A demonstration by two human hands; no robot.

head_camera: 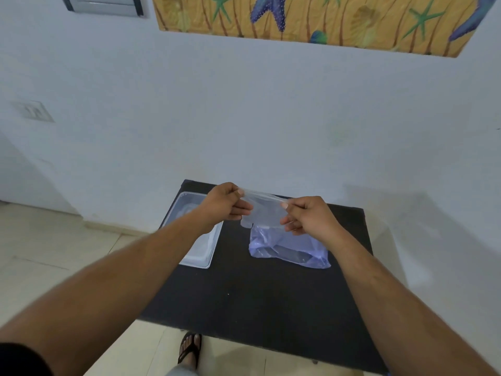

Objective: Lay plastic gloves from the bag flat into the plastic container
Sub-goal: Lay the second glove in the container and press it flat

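A thin clear plastic glove hangs stretched between my two hands above the black table. My left hand pinches its left top corner and my right hand pinches its right top corner. Below the glove lies a bluish-purple plastic bag on the table, partly hidden behind the glove and my right hand. The clear plastic container sits at the table's left, under my left forearm, with something pale and flat inside that I cannot tell apart.
The black table stands against a white wall. Tiled floor lies to the left and in front, where a foot in a sandal shows below the table's near edge.
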